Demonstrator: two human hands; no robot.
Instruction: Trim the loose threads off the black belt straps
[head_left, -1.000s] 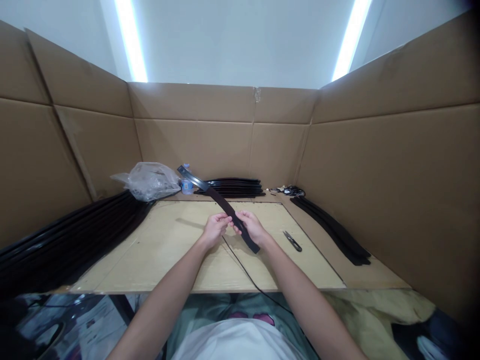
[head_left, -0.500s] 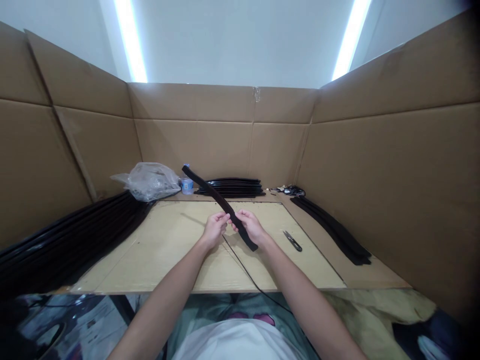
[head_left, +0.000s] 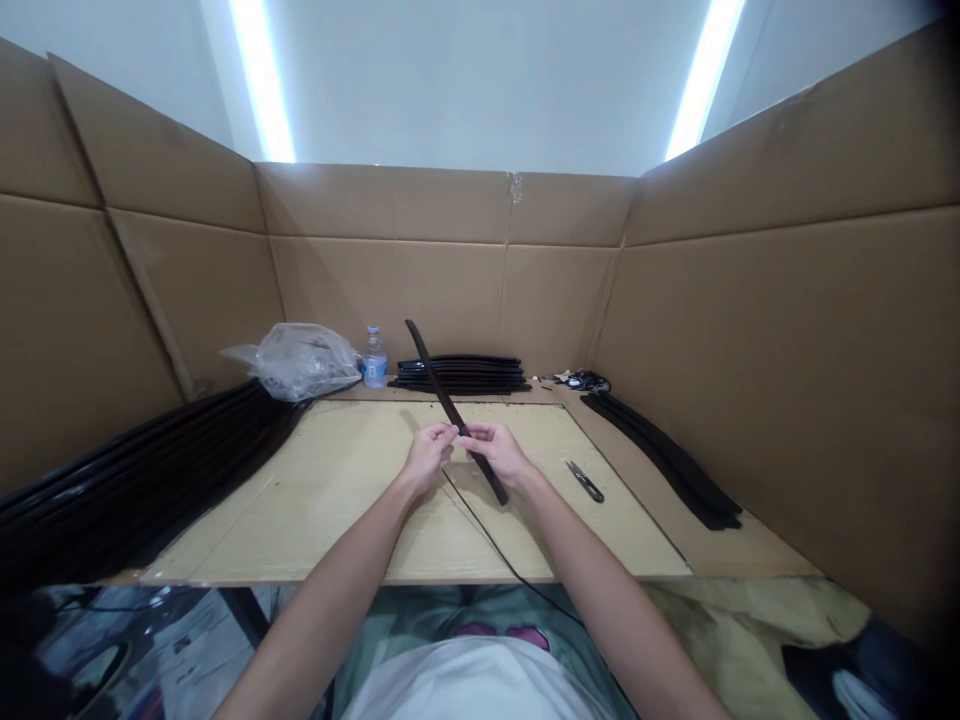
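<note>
A long, narrow black strip [head_left: 436, 383] is held slanting above the table, its far end up and to the left. My right hand [head_left: 501, 452] is closed around its lower part, thumb on top. My left hand [head_left: 430, 453] is pinched closed right beside the strip's edge. Out from under the left hand runs a thin black cord [head_left: 480, 525], which drops over the table's front edge toward my lap. The cord's end is hidden in the left fingers. Thread snips [head_left: 585, 482] lie on the board to the right of my hands.
Black strips are heaped at the left [head_left: 150, 470], stacked at the back [head_left: 465, 375] and laid at the right [head_left: 660, 460]. A clear plastic bag [head_left: 304, 362] and a water bottle [head_left: 374, 358] stand behind. Cardboard walls [head_left: 450, 205] enclose the pale board [head_left: 330, 500].
The black strip has rolled onto its narrow edge and stands steeper, its far end shifted right. My right fingers have straightened along it; my left hand has barely moved.
</note>
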